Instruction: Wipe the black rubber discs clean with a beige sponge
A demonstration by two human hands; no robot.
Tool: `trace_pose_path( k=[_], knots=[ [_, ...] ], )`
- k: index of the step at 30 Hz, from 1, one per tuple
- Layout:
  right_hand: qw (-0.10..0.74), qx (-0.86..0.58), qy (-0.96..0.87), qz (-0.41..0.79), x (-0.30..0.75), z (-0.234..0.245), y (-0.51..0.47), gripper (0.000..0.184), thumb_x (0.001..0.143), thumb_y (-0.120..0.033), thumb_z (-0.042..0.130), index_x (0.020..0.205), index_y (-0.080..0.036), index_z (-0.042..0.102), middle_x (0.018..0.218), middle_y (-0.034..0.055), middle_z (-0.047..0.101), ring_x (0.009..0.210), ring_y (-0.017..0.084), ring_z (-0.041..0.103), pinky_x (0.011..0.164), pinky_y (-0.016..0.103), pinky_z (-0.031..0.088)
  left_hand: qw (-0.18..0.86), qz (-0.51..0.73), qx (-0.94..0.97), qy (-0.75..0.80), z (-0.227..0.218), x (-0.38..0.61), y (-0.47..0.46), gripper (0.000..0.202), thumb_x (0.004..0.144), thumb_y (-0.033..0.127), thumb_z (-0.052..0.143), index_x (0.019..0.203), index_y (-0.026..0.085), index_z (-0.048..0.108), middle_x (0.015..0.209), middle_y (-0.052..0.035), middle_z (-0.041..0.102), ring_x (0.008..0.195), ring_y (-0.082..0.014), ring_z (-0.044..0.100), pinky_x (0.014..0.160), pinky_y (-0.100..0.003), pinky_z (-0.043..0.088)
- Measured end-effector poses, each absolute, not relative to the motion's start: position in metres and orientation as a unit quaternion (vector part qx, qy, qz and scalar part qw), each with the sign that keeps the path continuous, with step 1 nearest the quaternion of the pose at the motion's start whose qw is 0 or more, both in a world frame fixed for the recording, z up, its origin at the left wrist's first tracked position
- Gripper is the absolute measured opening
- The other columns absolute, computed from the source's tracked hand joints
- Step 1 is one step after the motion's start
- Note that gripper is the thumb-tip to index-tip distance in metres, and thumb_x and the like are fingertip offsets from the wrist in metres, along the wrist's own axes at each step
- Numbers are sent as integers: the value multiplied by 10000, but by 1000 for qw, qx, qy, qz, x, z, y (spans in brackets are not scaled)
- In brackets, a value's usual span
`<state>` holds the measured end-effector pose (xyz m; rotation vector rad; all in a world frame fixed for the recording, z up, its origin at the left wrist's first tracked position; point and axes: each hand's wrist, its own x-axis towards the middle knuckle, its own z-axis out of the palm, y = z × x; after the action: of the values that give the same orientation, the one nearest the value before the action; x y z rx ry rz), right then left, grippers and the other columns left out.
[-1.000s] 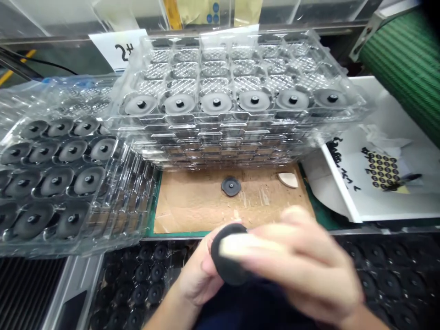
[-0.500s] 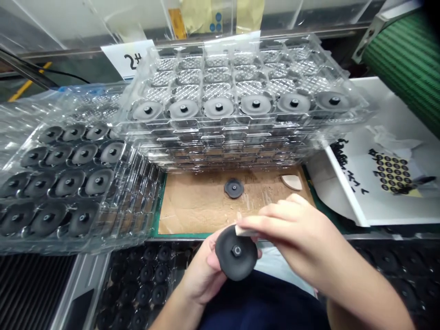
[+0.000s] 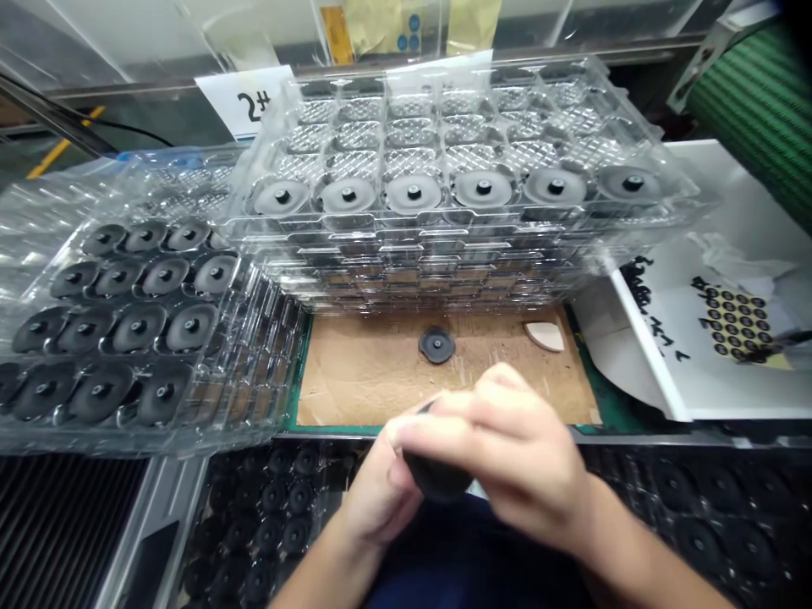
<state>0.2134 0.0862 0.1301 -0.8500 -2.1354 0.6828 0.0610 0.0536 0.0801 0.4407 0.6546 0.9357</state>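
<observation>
A round black disc-shaped part point(image 3: 437, 480) is held low in front of me by my left hand point(image 3: 381, 491), whose fingers and thumb grip its left edge. My right hand point(image 3: 507, 444) lies over the disc, fingers bent across its upper face, covering the central hub. The small pale pad that this hand pinched half a second ago is hidden now behind the fingers. Another black disc with a hub point(image 3: 437, 345) lies on the cardboard sheet point(image 3: 355, 372) beyond my hands. To its right rests a cream-coloured wedge-shaped piece point(image 3: 544, 336).
Stacked clear plastic trays point(image 3: 444, 222) stand behind the cardboard, black discs along the front row. More trays of discs point(image 3: 145, 330) are at left. At right is a white bin point(image 3: 716, 397) with a sheet of round stickers point(image 3: 739, 321). Below lie further dark discs point(image 3: 716, 507).
My right hand has swept left across the disc, covering its hub and upper edge. The pale pad has gone out of sight. The disc remains in my left hand and looks more tilted.
</observation>
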Motion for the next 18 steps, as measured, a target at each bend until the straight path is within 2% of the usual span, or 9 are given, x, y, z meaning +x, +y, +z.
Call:
trace_pose_path(
  k=[2, 4, 6, 10, 12, 15, 18],
  knots=[
    [347, -419, -791, 281, 221, 118, 86, 251, 910, -132, 458, 1106, -203, 599, 948, -3, 645, 802, 94, 556, 703, 276, 341, 814, 467, 182, 295, 77, 58, 53, 637, 587, 485, 735, 1153, 221, 608, 1181, -71, 590, 1082, -222, 562, 935, -270, 429],
    [312, -498, -749, 306, 231, 101, 80, 251, 884, -152, 517, 1106, -229, 605, 940, -11, 644, 818, 90, 566, 714, 247, 384, 813, 489, 155, 275, 73, 53, 50, 588, 625, 436, 728, 1175, 279, 591, 1254, -56, 553, 1046, -203, 590, 936, -270, 433],
    [275, -522, -721, 363, 238, 82, 69, 234, 885, -209, 522, 1096, -233, 622, 957, -1, 647, 840, 99, 584, 708, 223, 432, 815, 500, 141, 256, 70, 48, 48, 585, 631, 430, 721, 1183, 288, 586, 1297, -65, 518, 1056, -214, 586, 963, -292, 418],
    [208, -540, -676, 456, 243, 57, 49, 260, 898, -295, 489, 1064, -190, 659, 931, 45, 660, 737, 126, 611, 592, 219, 485, 819, 508, 133, 229, 69, 45, 49, 557, 632, 397, 730, 1156, 255, 605, 1182, -52, 603, 1034, -199, 596, 920, -250, 444],
    [235, -578, -654, 428, 242, 63, 47, 252, 884, -297, 513, 1055, -190, 663, 963, 52, 658, 745, 135, 617, 569, 215, 485, 821, 504, 134, 231, 71, 48, 50, 538, 637, 383, 731, 1143, 246, 613, 1148, -49, 618, 1008, -200, 607, 899, -253, 458],
    [348, -607, -629, 338, 231, 94, 54, 240, 862, -234, 551, 1089, -235, 631, 1047, 22, 636, 818, 118, 610, 589, 183, 471, 824, 495, 126, 244, 74, 54, 51, 506, 639, 318, 746, 1125, 257, 622, 1139, -32, 619, 996, -199, 610, 891, -261, 465],
    [420, -527, -698, 241, 210, 125, 61, 273, 856, -157, 537, 1125, -176, 580, 1012, 34, 637, 837, 120, 580, 703, 236, 448, 818, 499, 103, 267, 76, 57, 49, 490, 632, 305, 751, 1105, 256, 636, 1103, -25, 632, 994, -155, 601, 886, -212, 457]
  ],
)
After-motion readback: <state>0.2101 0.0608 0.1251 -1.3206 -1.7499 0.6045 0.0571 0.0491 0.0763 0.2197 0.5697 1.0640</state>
